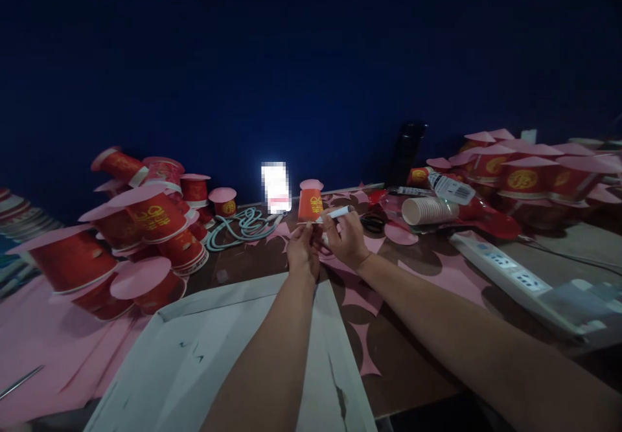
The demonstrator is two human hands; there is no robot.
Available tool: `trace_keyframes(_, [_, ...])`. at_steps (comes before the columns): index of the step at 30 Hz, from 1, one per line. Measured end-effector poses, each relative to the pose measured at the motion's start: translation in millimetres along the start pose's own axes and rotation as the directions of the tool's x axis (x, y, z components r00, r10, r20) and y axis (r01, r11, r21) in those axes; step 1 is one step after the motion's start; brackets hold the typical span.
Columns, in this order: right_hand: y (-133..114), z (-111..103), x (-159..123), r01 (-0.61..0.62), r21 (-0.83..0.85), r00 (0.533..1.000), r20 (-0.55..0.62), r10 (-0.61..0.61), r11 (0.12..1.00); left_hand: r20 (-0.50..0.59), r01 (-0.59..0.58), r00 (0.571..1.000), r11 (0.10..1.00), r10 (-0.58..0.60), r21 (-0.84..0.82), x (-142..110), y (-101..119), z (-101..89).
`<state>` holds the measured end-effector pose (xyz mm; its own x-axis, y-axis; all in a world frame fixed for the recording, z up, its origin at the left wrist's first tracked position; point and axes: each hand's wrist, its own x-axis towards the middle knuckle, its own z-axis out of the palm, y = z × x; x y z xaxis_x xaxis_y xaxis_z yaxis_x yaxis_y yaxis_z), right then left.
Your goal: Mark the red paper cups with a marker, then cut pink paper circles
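Observation:
My right hand (348, 239) is closed around a white marker pen (339, 212), which lies almost level and points left toward my other hand. My left hand (304, 250) is closed in a pinch just left of the pen's end, on something thin and pale whose kind I cannot make out. Right behind both hands stands an upside-down red paper cup (310, 204) with gold lettering and a pink paper disc (311, 184) on top. Below my forearms lies a shallow white box or lid (228, 328) with a few dark marks.
Red cups with pink discs (148, 215) are piled at left above pink paper sheets (39, 348). A lit phone (276, 187) and coiled cable (238, 228) lie behind. Rightward are stacked paper cups (427, 212), a power strip (500, 263), more topped cups (522, 176) and pink paper offcuts (451, 276).

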<state>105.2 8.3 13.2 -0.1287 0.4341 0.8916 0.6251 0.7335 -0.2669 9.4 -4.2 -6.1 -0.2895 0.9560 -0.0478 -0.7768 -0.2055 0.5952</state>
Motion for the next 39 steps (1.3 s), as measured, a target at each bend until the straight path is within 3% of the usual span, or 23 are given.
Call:
trace_keyframes(26, [3.6, 1.8, -1.8, -0.009, -0.026, 0.999, -0.038, 0.008, 1.0, -0.057, 0.047, 0.997, 0.998, -0.049, -0.032, 0.2, 3.1, 1.1])
trace_keyframes(39, [2.1, 1.6, -1.5, -0.008, -0.011, 1.0, 0.0, 0.008, 1.0, -0.052, 0.036, 0.998, 0.998, -0.039, -0.061, 2.2, 1.8, -1.3])
